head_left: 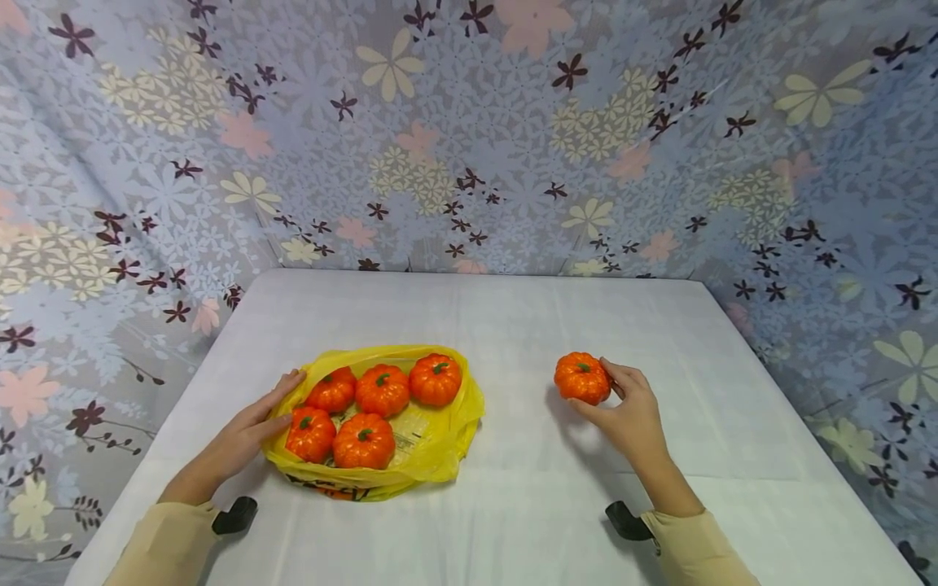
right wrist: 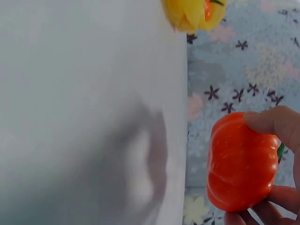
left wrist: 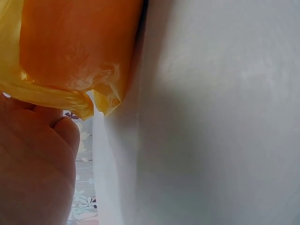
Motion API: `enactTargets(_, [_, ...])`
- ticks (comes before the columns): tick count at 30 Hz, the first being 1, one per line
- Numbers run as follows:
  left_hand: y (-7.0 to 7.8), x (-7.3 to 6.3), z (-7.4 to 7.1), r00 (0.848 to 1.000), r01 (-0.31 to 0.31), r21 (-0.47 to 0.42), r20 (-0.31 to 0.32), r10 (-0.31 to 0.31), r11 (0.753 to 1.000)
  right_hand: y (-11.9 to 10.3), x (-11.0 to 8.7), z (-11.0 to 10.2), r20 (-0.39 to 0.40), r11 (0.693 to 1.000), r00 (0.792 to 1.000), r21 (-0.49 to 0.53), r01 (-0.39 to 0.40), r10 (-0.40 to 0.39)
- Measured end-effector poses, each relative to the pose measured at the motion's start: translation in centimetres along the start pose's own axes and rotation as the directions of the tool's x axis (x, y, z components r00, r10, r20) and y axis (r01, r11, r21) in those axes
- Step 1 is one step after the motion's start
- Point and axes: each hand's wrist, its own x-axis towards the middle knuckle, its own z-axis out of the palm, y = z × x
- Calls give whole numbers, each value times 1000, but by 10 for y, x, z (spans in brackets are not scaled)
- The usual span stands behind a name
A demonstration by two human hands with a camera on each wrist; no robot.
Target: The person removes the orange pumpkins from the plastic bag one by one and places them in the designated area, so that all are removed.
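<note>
My right hand [head_left: 633, 415] grips a small orange toy pumpkin [head_left: 581, 378] with a green stem, thumb on one side and fingers on the other. In the right wrist view this pumpkin [right wrist: 242, 161] is held above the white surface, its shadow below. On the left lies a yellow plastic bag [head_left: 432, 452], its mouth spread wide. Several more pumpkins [head_left: 364, 441] sit inside the bag. My left hand [head_left: 234, 443] rests against the bag's left side with its fingers extended. The left wrist view has the bag's side [left wrist: 79, 42] close up, hiding most of those fingertips.
A white-covered table [head_left: 513, 521] carries everything. Floral curtains [head_left: 469, 146] hang behind it and along both sides. Bare cloth lies between the bag and the right hand. A black wrist device [head_left: 236, 516] is worn at each sleeve cuff.
</note>
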Motion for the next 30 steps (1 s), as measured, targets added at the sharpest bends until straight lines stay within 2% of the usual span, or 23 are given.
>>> enactTargets(17, [1,0,0,1000,27,8,2,-27,1000,34,-7,-41,-58,986,989,-83,-143,139])
enactTargets(30, [3,0,0,1000,16,3,11,-16,1000,43,-6,-47,21,954,959,-109,-279,283])
